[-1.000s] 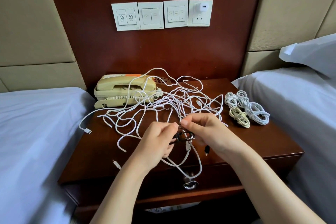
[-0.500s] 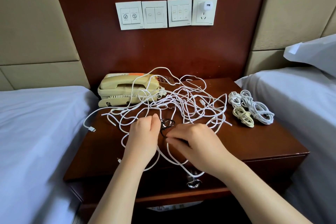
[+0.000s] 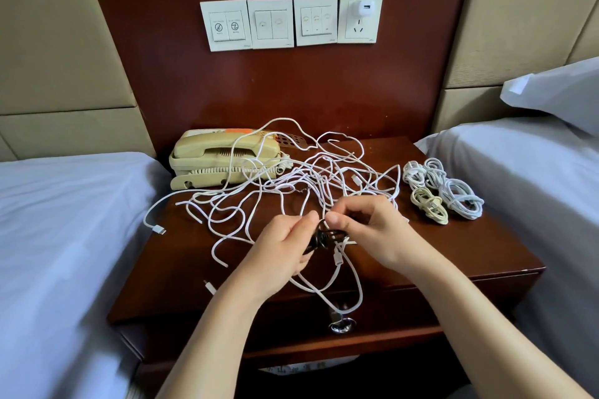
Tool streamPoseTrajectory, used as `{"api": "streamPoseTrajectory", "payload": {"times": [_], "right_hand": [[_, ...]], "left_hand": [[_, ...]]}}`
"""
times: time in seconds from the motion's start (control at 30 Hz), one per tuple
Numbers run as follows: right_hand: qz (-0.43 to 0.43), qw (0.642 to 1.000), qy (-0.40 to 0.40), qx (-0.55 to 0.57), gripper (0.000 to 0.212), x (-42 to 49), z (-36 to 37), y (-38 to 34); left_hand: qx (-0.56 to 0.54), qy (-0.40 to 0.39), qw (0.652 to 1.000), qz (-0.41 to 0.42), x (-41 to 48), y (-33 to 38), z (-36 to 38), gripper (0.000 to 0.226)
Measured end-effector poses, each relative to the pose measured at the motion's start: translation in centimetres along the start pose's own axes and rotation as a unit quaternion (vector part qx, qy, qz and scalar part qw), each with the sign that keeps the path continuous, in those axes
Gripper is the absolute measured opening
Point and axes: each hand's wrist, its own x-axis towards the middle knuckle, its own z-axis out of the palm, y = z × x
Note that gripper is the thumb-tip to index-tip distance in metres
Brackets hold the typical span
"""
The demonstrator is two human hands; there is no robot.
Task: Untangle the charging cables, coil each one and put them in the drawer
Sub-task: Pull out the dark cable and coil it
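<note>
Two hands meet over the front of the dark wooden nightstand [image 3: 453, 246] — the left hand [image 3: 285, 249] and the right hand [image 3: 372, 230] both pinch a small black cable bundle [image 3: 319, 238] held directly between them, thumbs nearly touching. The tangle of white charging cables [image 3: 291, 185] sprawls just behind, with one strand drooping to the closed drawer's metal knob [image 3: 342, 325] straight below — the coiled white cables [image 3: 444, 191] sit well off to the right.

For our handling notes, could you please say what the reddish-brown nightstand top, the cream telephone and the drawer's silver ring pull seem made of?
Reddish-brown nightstand top: likely lacquered wood or veneer, semi-gloss; it shows soft light reflections. Cream telephone: moulded plastic, matte, yellowed. Silver ring pull: probably polished metal, given its bright mirror-like glints.
</note>
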Motion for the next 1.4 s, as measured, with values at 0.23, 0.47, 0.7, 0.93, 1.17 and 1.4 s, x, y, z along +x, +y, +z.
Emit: {"api": "streamPoseTrajectory", "payload": {"times": [0.23,0.47,0.7,0.93,1.17,1.4], "right_hand": [[-0.024,0.990,-0.034,-0.134,0.022,-0.9,2.0,-0.9],[-0.124,0.956,0.108,-0.244,0.014,-1.4,3.7,-1.9],[-0.038,0.988,0.143,-0.041,0.015,-1.1,2.9,-1.7],[-0.013,0.993,0.106,0.054,0.010,-0.9,2.5,-1.5],[-0.026,0.990,0.071,0.118,0.016,-0.6,2.0,-1.2],[-0.027,0.987,0.161,-0.003,0.015,-1.0,1.5,-1.0]], "left_hand": [[-0.018,0.182,0.983,0.031,0.5,-0.4,0.1,0.046],[0.198,0.311,0.926,0.079,0.8,-1.1,-0.5,0.051],[0.145,0.180,0.969,0.087,0.9,-1.7,0.1,0.036],[0.086,0.142,0.985,0.054,0.4,-0.9,0.7,0.020],[0.042,0.147,0.987,0.042,0.3,-0.8,0.5,0.024],[0.062,0.148,0.986,0.045,0.3,-0.6,1.5,0.016]]}}
